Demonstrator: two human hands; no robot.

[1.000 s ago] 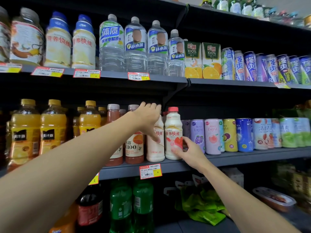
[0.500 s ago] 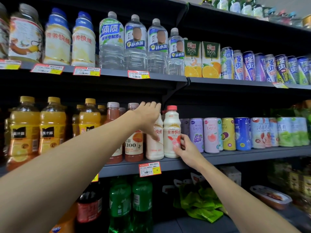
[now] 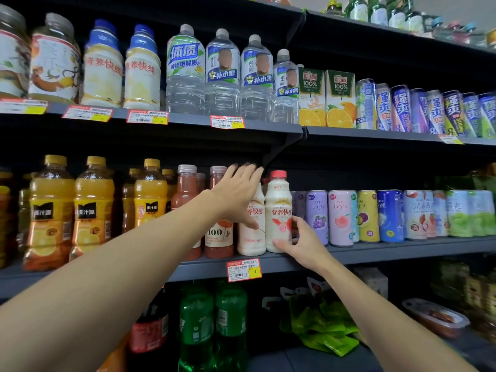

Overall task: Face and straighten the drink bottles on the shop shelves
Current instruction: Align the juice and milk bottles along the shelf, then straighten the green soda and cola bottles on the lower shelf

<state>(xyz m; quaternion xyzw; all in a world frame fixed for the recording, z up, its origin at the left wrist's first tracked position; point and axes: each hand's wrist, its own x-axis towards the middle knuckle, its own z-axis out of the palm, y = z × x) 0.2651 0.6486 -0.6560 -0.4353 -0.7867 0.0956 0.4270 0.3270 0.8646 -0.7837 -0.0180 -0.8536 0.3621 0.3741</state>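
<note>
Two white milk-drink bottles stand side by side on the middle shelf [image 3: 375, 251]. My left hand [image 3: 237, 194] covers the neck and cap of the left white bottle [image 3: 252, 237], thumb down across its label and fingers reaching past its top. The red-capped white bottle [image 3: 277, 208] stands upright to its right, label facing out. My right hand [image 3: 303, 244] grips its lower part, thumb at the front of the base and fingers round the right side.
Orange juice bottles [image 3: 92, 208] and reddish juice bottles [image 3: 186, 189] stand to the left, a row of cans [image 3: 341, 218] to the right. Water bottles [image 3: 222, 73], juice cartons [image 3: 339, 99] and cans fill the upper shelf. Green bottles [image 3: 230, 315] stand below.
My right hand's fingers have closed further round the base of the red-capped bottle, and the thumb has dropped lower. My left hand has stayed on the left white bottle.
</note>
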